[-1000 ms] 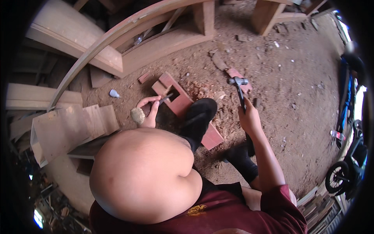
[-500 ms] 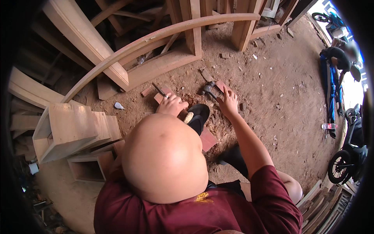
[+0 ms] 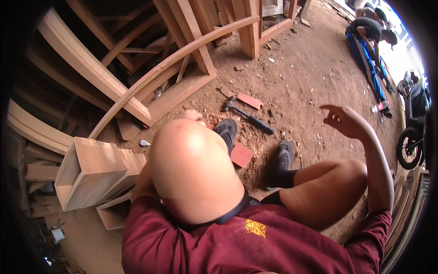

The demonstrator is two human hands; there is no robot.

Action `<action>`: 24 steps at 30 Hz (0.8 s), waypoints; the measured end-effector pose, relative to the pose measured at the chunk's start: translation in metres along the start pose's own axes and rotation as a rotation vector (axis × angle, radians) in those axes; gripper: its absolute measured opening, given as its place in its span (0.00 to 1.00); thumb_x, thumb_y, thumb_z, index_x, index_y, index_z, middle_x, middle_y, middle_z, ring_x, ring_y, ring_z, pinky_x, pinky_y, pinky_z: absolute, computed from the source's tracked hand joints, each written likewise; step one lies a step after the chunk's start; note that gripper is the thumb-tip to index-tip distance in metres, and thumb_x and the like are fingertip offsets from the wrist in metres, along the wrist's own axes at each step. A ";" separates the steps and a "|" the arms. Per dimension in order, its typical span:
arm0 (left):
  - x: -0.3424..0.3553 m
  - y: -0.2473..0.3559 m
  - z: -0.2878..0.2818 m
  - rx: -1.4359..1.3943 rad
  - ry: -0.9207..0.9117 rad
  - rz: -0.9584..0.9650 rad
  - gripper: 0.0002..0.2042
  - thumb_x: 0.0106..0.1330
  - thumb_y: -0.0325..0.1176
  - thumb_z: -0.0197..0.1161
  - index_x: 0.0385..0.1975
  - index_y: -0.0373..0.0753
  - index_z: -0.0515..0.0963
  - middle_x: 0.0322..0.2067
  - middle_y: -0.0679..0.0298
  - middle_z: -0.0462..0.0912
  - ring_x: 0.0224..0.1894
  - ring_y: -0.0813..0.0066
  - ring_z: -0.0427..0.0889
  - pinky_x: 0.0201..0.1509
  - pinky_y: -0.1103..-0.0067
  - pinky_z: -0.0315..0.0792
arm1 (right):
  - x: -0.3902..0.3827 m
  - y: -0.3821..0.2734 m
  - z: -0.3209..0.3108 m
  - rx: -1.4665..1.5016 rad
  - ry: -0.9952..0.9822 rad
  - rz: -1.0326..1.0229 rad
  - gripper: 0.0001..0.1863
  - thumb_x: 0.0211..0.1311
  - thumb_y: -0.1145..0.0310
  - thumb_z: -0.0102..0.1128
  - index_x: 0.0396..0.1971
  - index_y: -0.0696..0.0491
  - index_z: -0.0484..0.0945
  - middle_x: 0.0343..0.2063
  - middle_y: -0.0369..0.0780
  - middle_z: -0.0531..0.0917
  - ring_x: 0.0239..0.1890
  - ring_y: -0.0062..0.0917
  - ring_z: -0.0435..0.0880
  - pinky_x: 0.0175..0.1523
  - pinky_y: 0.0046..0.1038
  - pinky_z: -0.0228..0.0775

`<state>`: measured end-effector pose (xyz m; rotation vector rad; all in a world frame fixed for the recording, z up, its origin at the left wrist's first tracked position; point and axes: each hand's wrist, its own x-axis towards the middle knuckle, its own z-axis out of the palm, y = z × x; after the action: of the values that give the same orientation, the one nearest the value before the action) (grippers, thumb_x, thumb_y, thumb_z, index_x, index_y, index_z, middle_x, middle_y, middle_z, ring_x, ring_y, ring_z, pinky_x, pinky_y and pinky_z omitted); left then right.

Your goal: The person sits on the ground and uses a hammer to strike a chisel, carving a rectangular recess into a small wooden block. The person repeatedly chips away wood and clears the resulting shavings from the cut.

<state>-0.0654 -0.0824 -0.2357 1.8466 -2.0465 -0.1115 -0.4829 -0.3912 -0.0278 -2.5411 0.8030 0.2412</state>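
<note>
My right hand (image 3: 343, 121) is raised over the dirt on the right, its fingers apart and loosely bent with nothing in them. My left hand (image 3: 192, 115) is mostly behind my raised left knee; its fingers are hidden. Close to it lies a piece of reddish wood (image 3: 206, 124), partly covered. A hammer (image 3: 250, 118) with a dark handle lies on the ground beyond my feet, its head toward the left. Beside the head is a flat reddish wood strip (image 3: 250, 101). Another reddish board (image 3: 242, 154) lies between my sandalled feet.
Wooden frames (image 3: 182, 93) and a long curved wooden strip (image 3: 175, 64) stand at the far left. A stepped wooden piece (image 3: 98, 166) is by my left side. Another person (image 3: 367, 34) bends over at the far right, near a motorbike (image 3: 413, 123).
My right hand has moved off the hammer and wood strip, up and to the right. The left hand is now more hidden by the knee, and the dark tool beside it no longer shows.
</note>
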 end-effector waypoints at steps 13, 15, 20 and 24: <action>0.083 0.031 -0.230 -0.319 -0.149 -0.270 0.06 0.60 0.27 0.66 0.35 0.38 0.78 0.35 0.66 0.83 0.42 0.78 0.81 0.46 0.80 0.76 | 0.042 -0.097 0.025 -0.119 -0.215 -0.368 0.30 0.62 0.55 0.63 0.62 0.47 0.69 0.34 0.50 0.84 0.38 0.44 0.84 0.42 0.41 0.74; 0.085 0.007 -0.179 -0.361 -0.188 -0.244 0.06 0.60 0.26 0.67 0.34 0.38 0.78 0.35 0.66 0.83 0.42 0.78 0.81 0.48 0.79 0.76 | 0.045 -0.086 0.031 -0.191 -0.223 -0.360 0.30 0.61 0.55 0.63 0.62 0.48 0.69 0.34 0.51 0.84 0.38 0.45 0.84 0.44 0.42 0.74; 0.053 -0.066 -0.063 -0.627 -0.371 -0.327 0.06 0.60 0.26 0.67 0.34 0.36 0.77 0.34 0.66 0.83 0.41 0.79 0.80 0.48 0.79 0.74 | 0.050 -0.097 0.024 -0.234 -0.255 -0.259 0.31 0.57 0.58 0.65 0.61 0.48 0.70 0.38 0.49 0.84 0.44 0.44 0.82 0.49 0.42 0.73; 0.035 -0.102 -0.015 -0.692 -0.352 -0.355 0.05 0.61 0.26 0.66 0.34 0.36 0.77 0.31 0.66 0.82 0.38 0.80 0.79 0.47 0.79 0.74 | 0.070 -0.106 0.019 -0.144 -0.330 -0.272 0.32 0.53 0.60 0.66 0.60 0.47 0.71 0.36 0.45 0.83 0.43 0.42 0.81 0.50 0.40 0.72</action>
<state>0.0338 -0.1271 -0.2456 1.7665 -1.5397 -1.1509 -0.3651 -0.3400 -0.0257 -2.6079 0.3206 0.6265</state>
